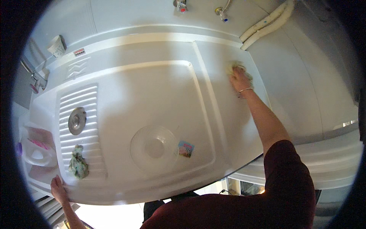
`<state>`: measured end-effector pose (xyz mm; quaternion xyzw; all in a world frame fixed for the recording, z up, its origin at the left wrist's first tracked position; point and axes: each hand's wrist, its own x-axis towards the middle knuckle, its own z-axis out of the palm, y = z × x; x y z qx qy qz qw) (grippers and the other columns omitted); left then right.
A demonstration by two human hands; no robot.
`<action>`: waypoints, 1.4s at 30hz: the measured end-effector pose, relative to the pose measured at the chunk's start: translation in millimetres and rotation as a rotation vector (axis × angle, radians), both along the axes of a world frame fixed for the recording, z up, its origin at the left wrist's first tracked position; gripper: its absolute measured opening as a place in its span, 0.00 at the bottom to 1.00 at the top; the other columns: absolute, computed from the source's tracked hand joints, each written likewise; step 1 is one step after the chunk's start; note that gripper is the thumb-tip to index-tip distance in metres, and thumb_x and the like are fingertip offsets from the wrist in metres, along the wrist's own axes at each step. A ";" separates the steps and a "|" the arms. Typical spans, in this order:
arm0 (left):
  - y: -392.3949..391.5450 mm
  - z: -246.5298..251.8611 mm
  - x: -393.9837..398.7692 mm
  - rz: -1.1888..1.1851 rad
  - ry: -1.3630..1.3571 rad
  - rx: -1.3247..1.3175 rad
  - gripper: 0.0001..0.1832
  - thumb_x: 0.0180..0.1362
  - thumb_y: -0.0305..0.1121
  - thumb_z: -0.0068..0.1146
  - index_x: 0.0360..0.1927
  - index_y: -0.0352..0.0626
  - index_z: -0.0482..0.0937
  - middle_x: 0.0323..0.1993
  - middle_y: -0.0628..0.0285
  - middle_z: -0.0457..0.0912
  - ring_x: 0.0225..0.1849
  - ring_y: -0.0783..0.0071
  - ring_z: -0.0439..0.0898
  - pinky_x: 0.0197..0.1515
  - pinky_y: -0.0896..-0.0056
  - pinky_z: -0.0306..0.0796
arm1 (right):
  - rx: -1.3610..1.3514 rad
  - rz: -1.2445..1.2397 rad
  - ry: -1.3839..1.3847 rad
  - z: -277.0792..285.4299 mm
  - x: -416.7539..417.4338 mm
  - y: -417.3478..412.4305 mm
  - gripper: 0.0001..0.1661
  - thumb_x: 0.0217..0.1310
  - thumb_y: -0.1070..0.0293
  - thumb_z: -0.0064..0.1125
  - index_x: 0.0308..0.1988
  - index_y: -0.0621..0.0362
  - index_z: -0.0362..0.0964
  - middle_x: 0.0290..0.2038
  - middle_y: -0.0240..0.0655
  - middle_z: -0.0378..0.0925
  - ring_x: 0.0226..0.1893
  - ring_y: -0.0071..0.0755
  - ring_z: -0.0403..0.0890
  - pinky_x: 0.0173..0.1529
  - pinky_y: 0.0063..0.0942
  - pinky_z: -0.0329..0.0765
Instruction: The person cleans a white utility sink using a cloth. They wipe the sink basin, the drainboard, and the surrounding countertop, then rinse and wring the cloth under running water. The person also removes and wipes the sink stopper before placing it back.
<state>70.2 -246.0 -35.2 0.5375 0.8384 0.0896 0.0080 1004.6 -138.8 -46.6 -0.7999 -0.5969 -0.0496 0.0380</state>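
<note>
My right hand (240,80) presses a pale, crumpled cloth (235,64) flat against the right end of the white countertop (154,94). The cloth is blurred and partly covered by my fingers. At the near left corner, my left hand (58,189) rests on the front rim; whether it grips the rim is hidden. A wet-looking greenish cloth (78,164) lies bunched on the ribbed drainboard (91,137) just beyond that hand. Further back on the ribs sits a round metal sink strainer (77,120).
A clear round lid or bowl (154,148) lies beside a small printed packet (186,149). Left are a white jug (38,153) with a purple cap, a faucet (35,75) and a paper cup (56,46). Two valves (180,5) and wrapped pipes (268,24) line the back wall.
</note>
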 end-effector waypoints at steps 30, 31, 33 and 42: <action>6.1 -15.8 -34.9 0.053 0.027 -0.151 0.23 0.63 0.52 0.40 0.39 0.43 0.77 0.37 0.50 0.78 0.40 0.50 0.75 0.44 0.55 0.67 | -0.116 -0.552 0.067 12.4 59.4 -81.3 0.38 0.63 0.44 0.32 0.67 0.49 0.45 0.69 0.42 0.42 0.69 0.48 0.46 0.69 0.43 0.48; 0.6 -16.3 -37.6 0.039 0.042 -0.126 0.23 0.63 0.52 0.40 0.39 0.43 0.77 0.37 0.50 0.78 0.41 0.50 0.75 0.44 0.55 0.66 | -0.151 -0.555 0.072 18.3 47.9 -89.3 0.39 0.63 0.43 0.31 0.68 0.50 0.44 0.70 0.42 0.41 0.69 0.48 0.45 0.69 0.43 0.48; -5.6 -23.3 -44.2 -0.007 0.066 -0.075 0.24 0.64 0.53 0.38 0.39 0.43 0.77 0.37 0.50 0.78 0.41 0.50 0.74 0.44 0.54 0.66 | -0.192 -0.565 0.062 23.0 26.2 -100.1 0.40 0.62 0.43 0.32 0.67 0.50 0.45 0.69 0.42 0.42 0.69 0.49 0.45 0.69 0.45 0.49; 7.2 -1.8 -3.1 -0.061 0.153 -0.131 0.24 0.64 0.54 0.37 0.37 0.47 0.77 0.37 0.54 0.80 0.41 0.51 0.76 0.43 0.53 0.67 | 0.002 0.086 -0.040 20.1 -152.7 -133.4 0.32 0.57 0.55 0.49 0.60 0.53 0.61 0.63 0.42 0.58 0.64 0.50 0.57 0.65 0.50 0.55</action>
